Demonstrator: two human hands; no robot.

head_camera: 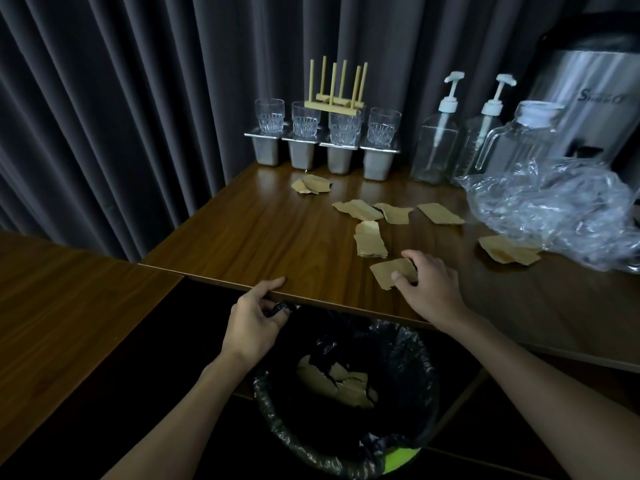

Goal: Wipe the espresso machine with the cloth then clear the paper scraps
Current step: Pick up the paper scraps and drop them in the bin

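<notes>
My left hand (pixel 254 320) grips the bin bag (pixel 408 358) under the table (pixel 242 230) edge, so my right hand (pixel 429 289), pinching a scrap (pixel 386 271), drops it straight in.

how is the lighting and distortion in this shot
Head view: dim overall, the bin liner below the table nearly black; head view: soft glare on the steel urn and plastic wrap; head view: wide-angle lens fans the curtain folds outward.
</notes>
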